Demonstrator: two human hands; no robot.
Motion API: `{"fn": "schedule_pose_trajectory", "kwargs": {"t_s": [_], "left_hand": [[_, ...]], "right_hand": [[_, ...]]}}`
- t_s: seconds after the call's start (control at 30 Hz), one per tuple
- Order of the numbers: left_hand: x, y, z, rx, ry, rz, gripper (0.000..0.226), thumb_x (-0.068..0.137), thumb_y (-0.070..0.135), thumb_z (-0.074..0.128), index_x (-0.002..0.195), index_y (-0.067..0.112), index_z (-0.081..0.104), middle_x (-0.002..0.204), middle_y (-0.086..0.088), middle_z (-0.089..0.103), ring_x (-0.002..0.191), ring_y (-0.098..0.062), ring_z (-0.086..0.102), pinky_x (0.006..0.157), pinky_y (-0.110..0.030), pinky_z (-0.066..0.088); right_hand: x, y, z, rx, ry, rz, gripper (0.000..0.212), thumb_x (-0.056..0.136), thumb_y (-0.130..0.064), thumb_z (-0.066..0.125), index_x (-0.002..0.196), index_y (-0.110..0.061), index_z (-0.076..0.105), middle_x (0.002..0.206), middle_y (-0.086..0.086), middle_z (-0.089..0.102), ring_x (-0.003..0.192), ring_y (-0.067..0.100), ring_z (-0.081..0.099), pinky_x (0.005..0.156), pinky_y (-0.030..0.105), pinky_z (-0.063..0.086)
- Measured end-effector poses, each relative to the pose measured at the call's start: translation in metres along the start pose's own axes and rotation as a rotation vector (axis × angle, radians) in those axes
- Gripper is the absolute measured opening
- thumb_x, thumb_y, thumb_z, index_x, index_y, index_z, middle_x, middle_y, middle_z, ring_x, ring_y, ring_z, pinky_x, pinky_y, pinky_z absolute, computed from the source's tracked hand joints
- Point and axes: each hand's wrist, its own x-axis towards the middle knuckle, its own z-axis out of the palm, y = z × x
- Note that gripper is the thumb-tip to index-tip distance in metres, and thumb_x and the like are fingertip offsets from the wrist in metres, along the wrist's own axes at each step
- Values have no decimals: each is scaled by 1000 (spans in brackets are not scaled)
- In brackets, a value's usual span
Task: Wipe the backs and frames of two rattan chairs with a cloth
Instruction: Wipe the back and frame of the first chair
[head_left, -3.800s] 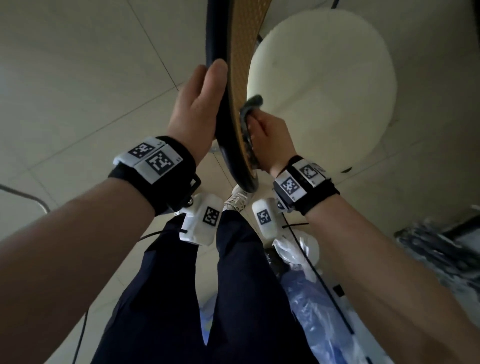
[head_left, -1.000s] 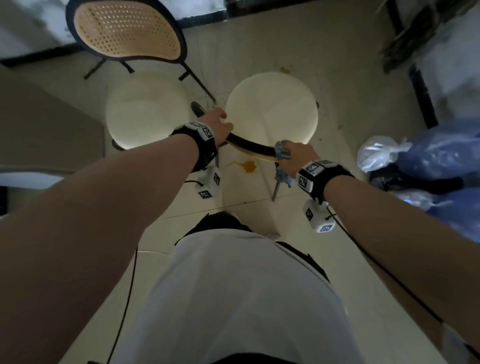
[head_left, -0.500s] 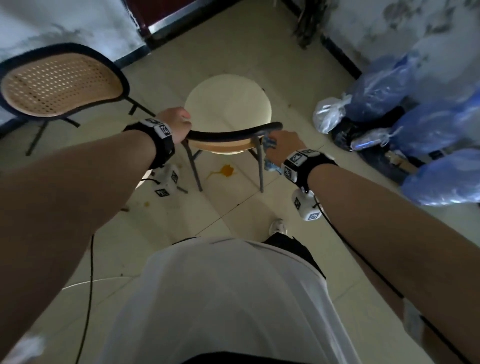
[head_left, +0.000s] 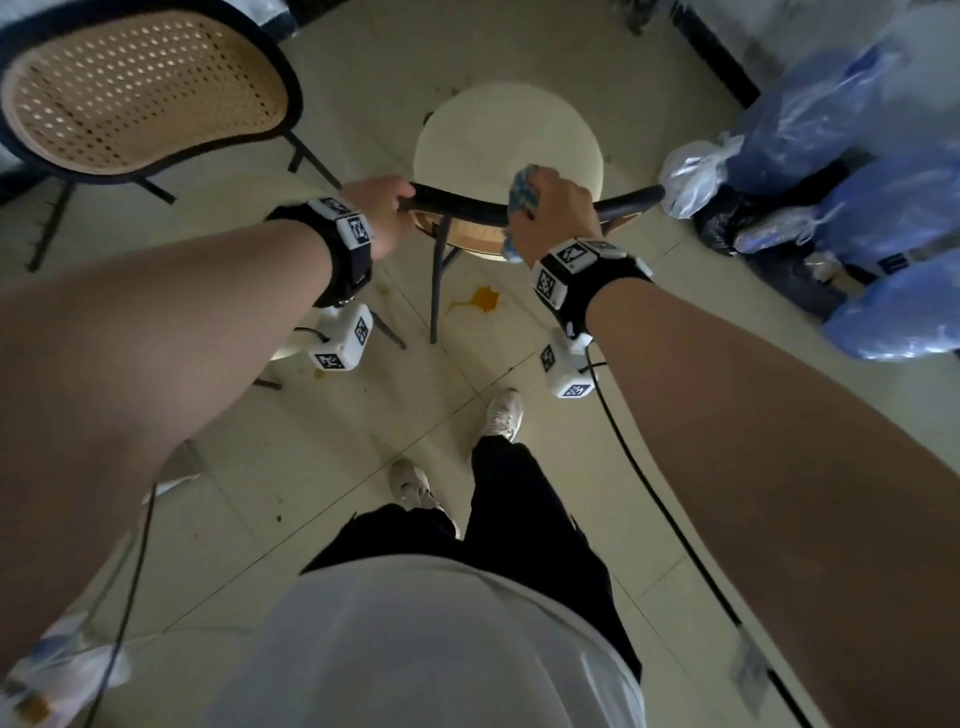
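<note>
Both hands on the top rail of the near rattan chair (head_left: 623, 202), seen from above.

The left hand (head_left: 382, 210) grasps the dark rail at its left end, fingers curled over it; the right hand (head_left: 558, 215) clenches a blue cloth (head_left: 522, 192) against the rail near its middle; the second rattan chair (head_left: 140, 88) stands far left, apart; blue plastic bags (head_left: 857, 171) lie at the right; an orange stain (head_left: 480, 300) marks the tiled floor (head_left: 332, 447) under the near chair.

Single head-worn wide-angle view, looking steeply down and forward over the person's own torso and legs to the floor (head_left: 322, 467); both forearms are reaching in close, nearer chair (head_left: 506, 140) just ahead, edges bending.
</note>
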Motion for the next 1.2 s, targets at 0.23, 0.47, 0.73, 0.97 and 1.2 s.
{"fn": "schedule_pose_trajectory", "kwargs": {"t_s": [0.23,0.47,0.73,0.97,1.2], "left_hand": [[55,-15,14,-23,57,57,36,103,27,43,137,19,51,125,-9,64,98,-25,61,75,-35,43],[113,-55,63,-53,151,249,40,101,51,35,117,23,59,100,-3,62,73,-18,56,57,-28,35],[161,-75,120,-391,615,449,48,91,65,33,96,23,53,91,0,57,78,-19,57,66,-32,41],[196,-76,134,-784,736,645,43,82,72,49,68,30,46,62,15,51,57,6,47,60,-18,38],[193,-89,146,-931,665,753,36,93,59,56,80,25,55,75,14,61,67,8,57,62,-8,42]], "right_hand": [[50,-2,41,-125,-94,-17,35,94,-24,47,126,-10,50,122,13,57,105,30,60,77,30,45],[48,21,119,-263,306,-97,27,88,-35,46,102,-15,57,84,-2,58,63,22,55,52,25,31],[77,22,145,-379,723,-102,22,74,-36,44,65,-17,49,50,-7,36,46,21,42,49,25,29],[77,28,160,-445,1034,-170,21,72,-34,43,68,-15,50,55,-3,35,59,28,40,55,29,23],[61,37,201,-198,1177,-309,20,83,-31,51,96,-18,58,69,-8,49,54,17,41,50,22,23]]}}
